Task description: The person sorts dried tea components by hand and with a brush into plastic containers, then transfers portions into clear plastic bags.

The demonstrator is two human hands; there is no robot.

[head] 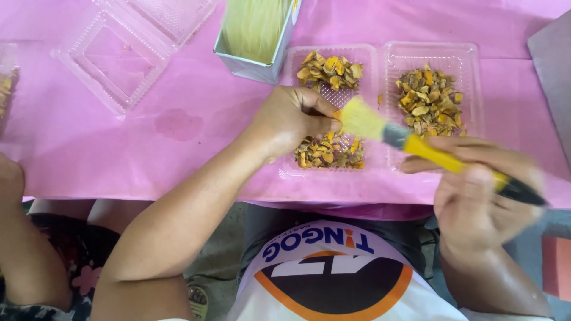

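A yellow-handled brush [416, 145] is being held slanted, bristles pointing up-left over the open clear tray [380, 56], by the right hand [482, 190], fingers curled shut around its handle. A small yellow piece [336, 115] is being pinched at the bristles by the left hand [291, 119].

— Where are you sitting?

— At a makeshift sorting table, I'd say a small home or market-stall workplace rather than a factory. A pink plastic sheet [119, 137] covers the table, and clear clamshell trays [380, 65] hold orange-yellow dried chips [429, 101].

— Anything else?

— More empty trays [113, 59] lie open at my left, a metal box [253, 35] stands beside them, and bare concrete floor [220, 249] shows under the table edge (someone else's arm [24, 238] sits close by too).
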